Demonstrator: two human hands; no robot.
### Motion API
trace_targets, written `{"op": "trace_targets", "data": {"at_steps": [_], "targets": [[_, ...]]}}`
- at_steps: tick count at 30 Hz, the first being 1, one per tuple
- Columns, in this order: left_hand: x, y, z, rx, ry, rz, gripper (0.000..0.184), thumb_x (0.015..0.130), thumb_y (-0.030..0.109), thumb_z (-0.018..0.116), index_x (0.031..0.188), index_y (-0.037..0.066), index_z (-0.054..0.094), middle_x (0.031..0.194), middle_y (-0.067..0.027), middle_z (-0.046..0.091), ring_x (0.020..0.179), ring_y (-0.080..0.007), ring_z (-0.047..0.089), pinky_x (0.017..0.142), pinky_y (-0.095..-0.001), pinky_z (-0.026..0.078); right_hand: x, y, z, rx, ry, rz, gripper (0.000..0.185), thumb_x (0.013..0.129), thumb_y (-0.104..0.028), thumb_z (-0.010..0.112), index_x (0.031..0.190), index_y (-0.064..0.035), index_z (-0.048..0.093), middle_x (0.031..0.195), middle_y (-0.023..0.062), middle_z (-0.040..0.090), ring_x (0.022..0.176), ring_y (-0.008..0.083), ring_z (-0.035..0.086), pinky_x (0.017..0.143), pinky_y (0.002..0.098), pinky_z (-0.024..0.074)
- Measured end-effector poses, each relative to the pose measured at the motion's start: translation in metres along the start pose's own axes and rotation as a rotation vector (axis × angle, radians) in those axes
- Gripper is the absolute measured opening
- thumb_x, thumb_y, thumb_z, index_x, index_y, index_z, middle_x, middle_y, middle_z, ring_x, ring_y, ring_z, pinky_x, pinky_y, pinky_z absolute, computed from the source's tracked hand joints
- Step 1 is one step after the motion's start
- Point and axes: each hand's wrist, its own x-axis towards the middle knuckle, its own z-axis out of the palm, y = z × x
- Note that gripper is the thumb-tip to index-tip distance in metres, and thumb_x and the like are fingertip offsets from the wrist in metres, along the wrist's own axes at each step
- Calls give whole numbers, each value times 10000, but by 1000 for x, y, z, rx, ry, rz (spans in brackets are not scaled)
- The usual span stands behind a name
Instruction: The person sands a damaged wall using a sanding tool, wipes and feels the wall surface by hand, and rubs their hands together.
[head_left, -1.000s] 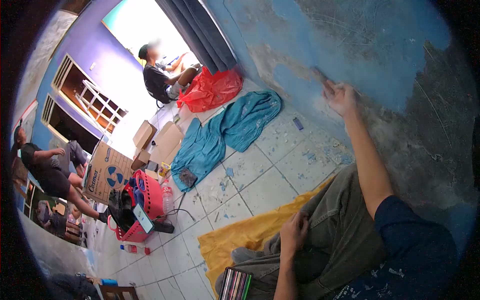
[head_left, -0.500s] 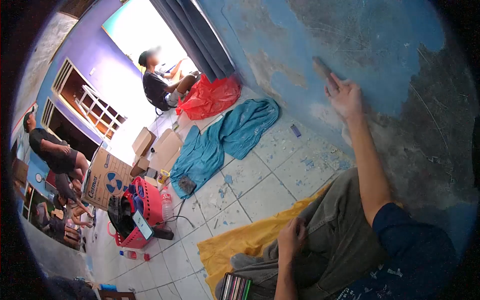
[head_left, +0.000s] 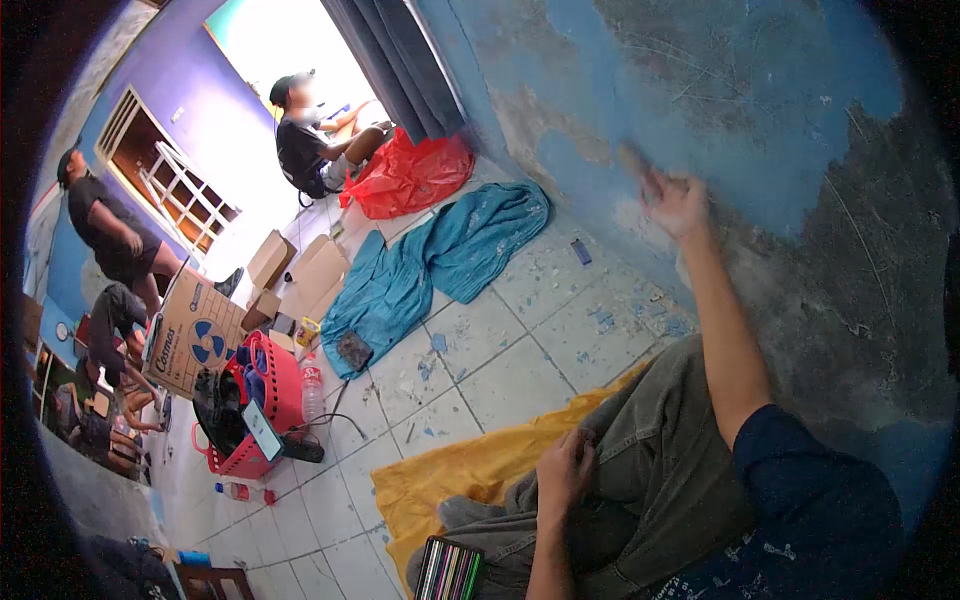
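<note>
My right hand (head_left: 682,208) is raised to the wall, its fingers closed around a narrow flat scraper (head_left: 650,176). The scraper is blurred and its tip lies against or close to the peeling blue wall (head_left: 740,130); contact cannot be told. My left hand (head_left: 565,468) rests on my trouser leg with loosely bent fingers, slightly apart, and nothing visible in it. Under my legs lies a yellow cloth (head_left: 420,478). Beside my leg stands a dark case of thin coloured spines (head_left: 448,570). Paint flakes (head_left: 605,320) are scattered over the tiles below the wall.
A blue-green cloth (head_left: 478,240) lies on the floor with a dark block (head_left: 353,350) on its end. Left of it stand a pink basket (head_left: 270,385), a cardboard box (head_left: 195,330) and plastic bottles (head_left: 312,388). One person (head_left: 310,150) sits beside a red bag (head_left: 415,178); others are at the left.
My right hand and the scraper have moved a little down along the wall. My left hand stays on my leg. The view has shifted slightly, and the standing person at the left has changed posture.
</note>
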Motion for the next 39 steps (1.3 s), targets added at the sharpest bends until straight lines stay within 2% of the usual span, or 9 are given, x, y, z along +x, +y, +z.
{"op": "trace_targets", "data": {"at_steps": [10, 13, 15, 19, 21, 25, 35, 37, 39], "targets": [[-1, 0, -2, -51, 37, 24, 116, 742, 115, 532, 842, 59, 551, 796, -138, 580, 721, -325, 558, 606, -387, 440, -2, 4, 2, -60, -20, -119, 493, 757, -108, 397, 1205, 82, 320, 1227, 159, 359, 1160, 243, 322, 934, 413, 294], [0, 1, -6, -27, 75, 39, 112, 733, 105, 537, 834, 59, 555, 777, -139, 578, 692, -323, 559, 585, -387, 440, -4, -2, 2, -94, 213, 41, 220, 752, -122, 422, 883, 48, 470, 1247, 129, 344, 1144, 235, 318, 924, 424, 282], [0, -3, -4, -41, 74, 70, 118, 737, 114, 530, 838, 56, 554, 770, -148, 572, 699, -327, 557, 591, -392, 438, -6, -18, 9, 11, -120, -24, 116, 756, -109, 405, 757, 2, 435, 1259, 128, 339, 1138, 224, 333, 923, 424, 281], [-1, 0, 0, -6, 52, 26, 111, 743, 115, 520, 830, 52, 550, 764, -154, 565, 706, -330, 550, 601, -394, 435, -1, -3, -4, -71, -221, -115, 204, 741, -129, 428, 850, 36, 478, 1252, 109, 333, 1153, 246, 309, 933, 416, 288], [0, 2, -2, -30, 44, 21, 107, 743, 116, 520, 822, 48, 545, 763, -160, 559, 716, -332, 543, 615, -392, 431, 6, 7, -12, -188, 340, 44, 216, 744, -121, 431, 882, 35, 489, 1181, 108, 390, 1085, 256, 344, 923, 419, 301], [1, -8, 6, -56, 75, 96, 109, 742, 121, 526, 816, 43, 541, 762, -160, 556, 718, -334, 538, 621, -388, 428, 31, -9, -55, -763, 21, 85, 290, 736, -20, 463, 1012, 52, 515, 1035, 82, 511, 863, 179, 496, 751, 255, 436], [-3, -19, 10, -37, 110, 57, 128, 722, 134, 555, 811, 43, 542, 747, -145, 561, 712, -317, 552, 615, -375, 435, -116, -13, 53, -1746, 66, -721, 144, 685, -143, 667, 691, -31, 575, 721, 40, 569, 609, 96, 499, 518, 244, 382], [-1, -21, 12, -71, 149, 61, 124, 722, 132, 554, 806, 42, 538, 746, -144, 561, 713, -313, 554, 613, -372, 436, -136, -35, 37, -1774, 85, -1124, 231, 662, -103, 679, 795, -44, 499, 635, -4, 475, 569, 94, 454, 521, 240, 379], [-2, -16, 8, -99, 114, 55, 119, 731, 128, 546, 810, 40, 530, 750, -144, 564, 719, -311, 557, 612, -375, 436, -163, -56, 34, -1655, 20, -1172, 385, 653, -42, 666, 948, -53, 419, 662, -5, 419, 591, 97, 430, 551, 236, 386]]}}
